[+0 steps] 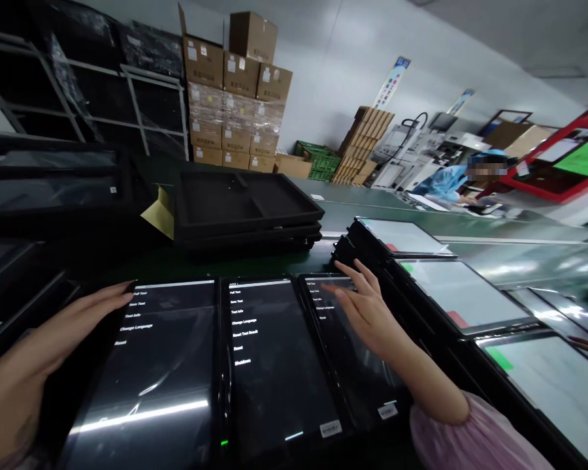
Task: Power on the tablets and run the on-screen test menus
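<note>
Three dark tablets lie side by side, each showing a white text menu: the left tablet [161, 365], the middle tablet [274, 378] and the right tablet [357, 372]. My left hand [85, 313] is at the upper left edge of the left tablet, its fingers stretched out and its fingertips beside the top menu lines. Over the top of the right tablet is my right hand [365, 300], fingers apart, one fingertip at the menu text; whether it touches the glass cannot be told. Neither hand holds anything.
Black trays [249, 202] are stacked behind the tablets. Stacks of white-screened panels [465, 294] stand at the right. More dark panels [53, 189] are at the left. Cartons [240, 98] rise behind. A person in blue [451, 179] sits farther back. Another person's fingers show at the right edge.
</note>
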The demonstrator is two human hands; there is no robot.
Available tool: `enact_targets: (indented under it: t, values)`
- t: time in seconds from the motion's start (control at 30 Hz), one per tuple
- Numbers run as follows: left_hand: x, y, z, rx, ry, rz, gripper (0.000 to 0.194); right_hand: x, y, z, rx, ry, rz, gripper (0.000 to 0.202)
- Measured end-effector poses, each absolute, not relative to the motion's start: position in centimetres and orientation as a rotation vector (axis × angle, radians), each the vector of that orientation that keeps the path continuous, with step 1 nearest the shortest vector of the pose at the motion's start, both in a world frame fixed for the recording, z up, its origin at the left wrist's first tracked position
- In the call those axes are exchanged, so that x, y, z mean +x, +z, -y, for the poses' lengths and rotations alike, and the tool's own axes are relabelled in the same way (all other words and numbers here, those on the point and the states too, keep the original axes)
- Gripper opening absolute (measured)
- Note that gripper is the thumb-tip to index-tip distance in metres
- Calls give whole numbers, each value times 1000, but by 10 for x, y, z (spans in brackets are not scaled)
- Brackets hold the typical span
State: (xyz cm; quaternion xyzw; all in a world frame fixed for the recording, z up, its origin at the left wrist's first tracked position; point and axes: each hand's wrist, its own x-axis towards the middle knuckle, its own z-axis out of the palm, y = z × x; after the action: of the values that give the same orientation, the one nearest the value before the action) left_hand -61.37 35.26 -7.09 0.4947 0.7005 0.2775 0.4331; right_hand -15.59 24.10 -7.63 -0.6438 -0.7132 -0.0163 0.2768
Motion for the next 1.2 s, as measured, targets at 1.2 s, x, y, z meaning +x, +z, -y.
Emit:
enact_targets:
  t: [1.2]
  values:
    - [-607, -67, -338, 1196, 651, -1632, 65, -198, -78, -213, -1532, 57, 2005, 35]
